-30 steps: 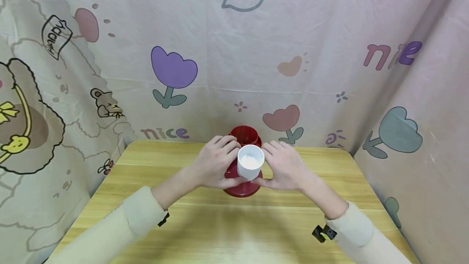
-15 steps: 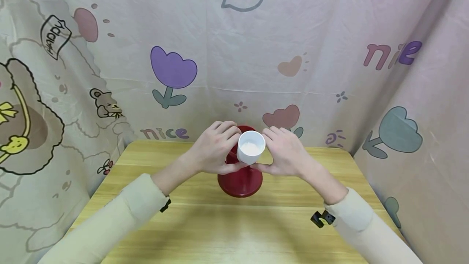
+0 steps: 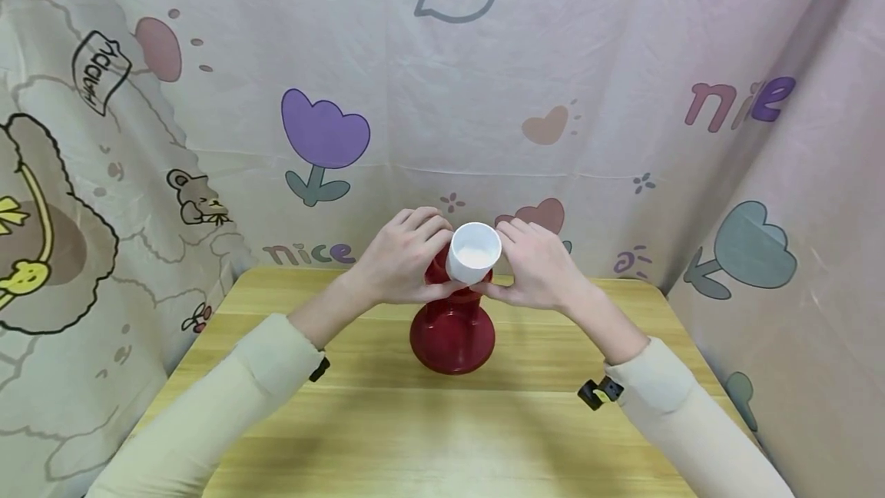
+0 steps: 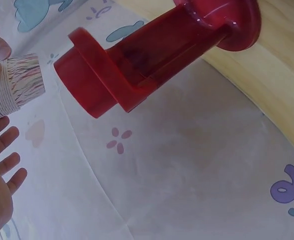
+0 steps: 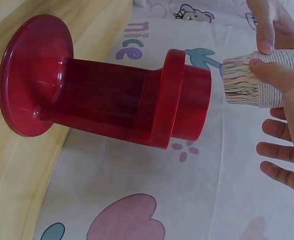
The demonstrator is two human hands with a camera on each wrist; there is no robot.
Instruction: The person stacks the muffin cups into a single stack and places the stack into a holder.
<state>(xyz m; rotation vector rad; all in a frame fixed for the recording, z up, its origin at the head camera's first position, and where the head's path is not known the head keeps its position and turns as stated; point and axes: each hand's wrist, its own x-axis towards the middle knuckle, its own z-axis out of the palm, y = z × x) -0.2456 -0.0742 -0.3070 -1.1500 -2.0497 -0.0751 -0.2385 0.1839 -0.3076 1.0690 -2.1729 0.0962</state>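
A nested stack of paper cups is held upright between both hands, its white inside facing up in the head view. The left hand grips its left side with thumb and fingers; the right hand grips the right side. Below stands a red holder with a round base, a half-open column and a ring-like collar at its top. Both wrist views show a gap between the cups' patterned lower end and the holder's top rim. Several fingers lie spread away from the stack there.
The holder stands toward the back of a wooden table. A printed curtain hangs close behind it and along both sides.
Both hands have raised the stack of paper cups and moved it away from the body, over the red holder's top. The holder stays in about the same place, with more of its base showing.
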